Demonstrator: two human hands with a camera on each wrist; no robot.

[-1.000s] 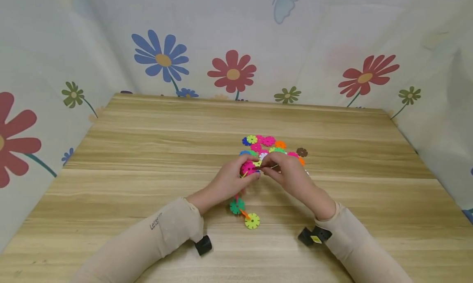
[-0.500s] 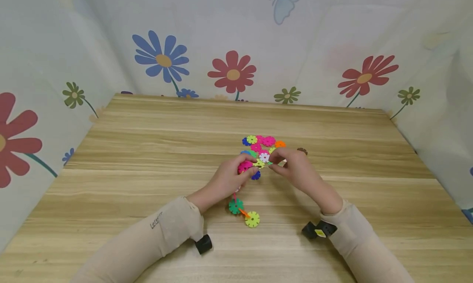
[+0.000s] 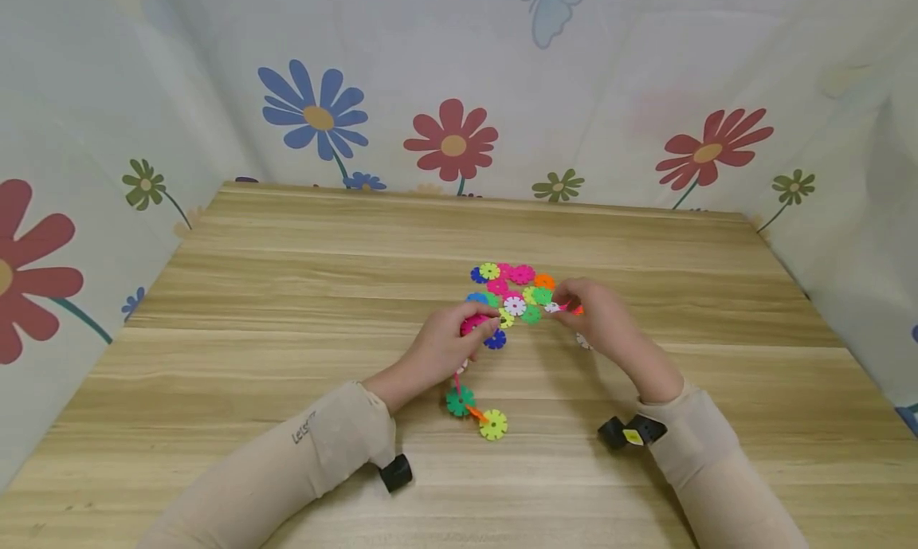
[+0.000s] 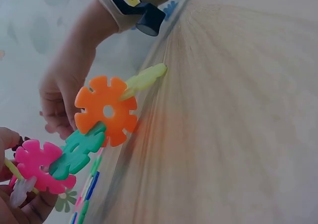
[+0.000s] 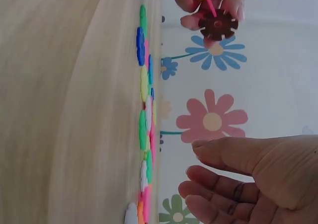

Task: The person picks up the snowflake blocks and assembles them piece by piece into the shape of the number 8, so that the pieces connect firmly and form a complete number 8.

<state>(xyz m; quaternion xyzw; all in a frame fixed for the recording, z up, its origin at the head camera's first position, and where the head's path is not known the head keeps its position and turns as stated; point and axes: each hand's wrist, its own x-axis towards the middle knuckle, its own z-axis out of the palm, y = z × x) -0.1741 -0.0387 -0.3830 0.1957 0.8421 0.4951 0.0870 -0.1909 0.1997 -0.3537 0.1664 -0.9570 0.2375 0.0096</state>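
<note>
My left hand (image 3: 448, 338) pinches one end of a chain of notched plastic building discs, held up over the table. Down from it hang a pink disc (image 4: 35, 157), a green disc (image 3: 460, 401), an orange disc (image 4: 89, 105) and a yellow disc (image 3: 493, 425). At the fingers, a brown disc (image 5: 217, 30) shows in the right wrist view, joined to the chain. My right hand (image 3: 602, 318) hovers over the right side of a pile of loose discs, thumb and fingers apart with nothing between them, as the right wrist view (image 5: 253, 179) shows.
Loose discs lie flat in a loose pile on the wooden table (image 3: 287, 294), among them a white disc (image 3: 514, 305), a blue disc (image 3: 495, 339) and an orange disc (image 3: 544, 281). A flowered cloth (image 3: 559, 87) stands behind the table.
The right hand has let go of the brown disc at the chain and moved right, over the pile's right side. My left hand stays nearly in place, still holding the chain.
</note>
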